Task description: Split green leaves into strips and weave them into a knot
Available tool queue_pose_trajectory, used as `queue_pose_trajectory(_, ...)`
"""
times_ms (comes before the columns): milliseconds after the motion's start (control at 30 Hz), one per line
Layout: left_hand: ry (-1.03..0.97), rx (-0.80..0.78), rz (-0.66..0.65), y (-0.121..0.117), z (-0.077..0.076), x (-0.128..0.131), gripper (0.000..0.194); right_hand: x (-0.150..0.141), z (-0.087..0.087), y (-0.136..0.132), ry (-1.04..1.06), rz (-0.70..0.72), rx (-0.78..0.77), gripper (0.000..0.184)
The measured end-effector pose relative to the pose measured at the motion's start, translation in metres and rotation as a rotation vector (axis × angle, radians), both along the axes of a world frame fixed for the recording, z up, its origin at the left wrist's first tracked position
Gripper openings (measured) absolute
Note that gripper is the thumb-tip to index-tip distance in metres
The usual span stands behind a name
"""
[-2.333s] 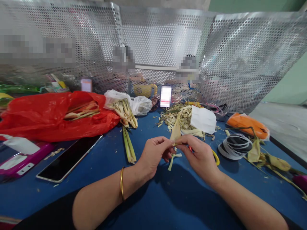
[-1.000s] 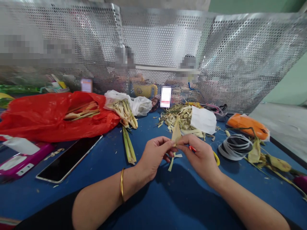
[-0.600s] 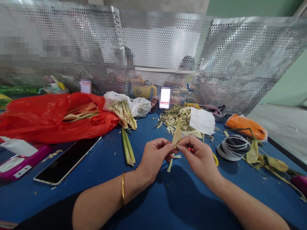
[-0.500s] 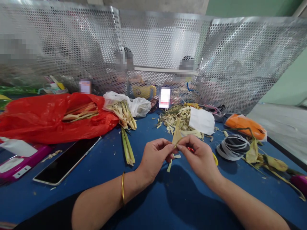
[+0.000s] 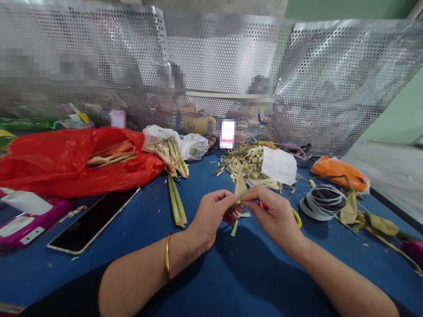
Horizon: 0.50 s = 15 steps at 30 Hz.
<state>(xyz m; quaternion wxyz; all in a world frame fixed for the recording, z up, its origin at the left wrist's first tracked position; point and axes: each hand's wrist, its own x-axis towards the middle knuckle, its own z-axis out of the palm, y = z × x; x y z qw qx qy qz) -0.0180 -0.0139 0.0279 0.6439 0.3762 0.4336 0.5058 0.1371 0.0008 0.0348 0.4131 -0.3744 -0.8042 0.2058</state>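
Observation:
A pale, dried leaf piece, like corn husk [image 5: 240, 185], stands pointed end up between my two hands over the table. My left hand [image 5: 216, 213] pinches its lower end between thumb and fingers. My right hand [image 5: 269, 211] is closed at the same spot, thumb and forefinger pinching the husk's right side. Partly behind my right hand lie scissors [image 5: 297, 217] with yellow and red handles. Below my fingers a narrow husk strip [image 5: 234, 228] shows. Beyond the hands lies a heap of husk scraps [image 5: 241, 160] with a white paper [image 5: 279, 165] on it.
On the left are a red plastic bag [image 5: 49, 158] with husks, a phone [image 5: 94, 222] and a purple device [image 5: 36, 224]. A green husk bundle [image 5: 177, 202] lies left of my hands. To the right sit a clear-strip coil [image 5: 322, 202] and an orange packet [image 5: 340, 174]. Perforated metal panels [image 5: 224, 53] stand behind.
The husk's tip has shifted slightly left and tilted a little between my fingers. Both hands keep their pinch in nearly the same place.

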Motion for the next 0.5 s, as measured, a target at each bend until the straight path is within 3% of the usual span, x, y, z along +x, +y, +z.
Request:
queue_pose_trajectory(133, -0.023, -0.009, -0.003, 0.0005, -0.0018, 0.0004, 0.018, -0.0011, -0.0001, 0.0004, 0.028, 0.024, -0.033, 0.011)
queue_pose_trajectory(267, -0.022, 0.037, 0.049, -0.0029, -0.0029, 0.0044, 0.015, -0.003, -0.0009, -0.0026, 0.072, -0.059, -0.027, 0.011)
queue_pose_trajectory(500, 0.037, 0.106, 0.058, -0.0061, -0.0002, 0.0059, 0.01, -0.0025, 0.0034, -0.005, 0.063, -0.138, -0.217, 0.01)
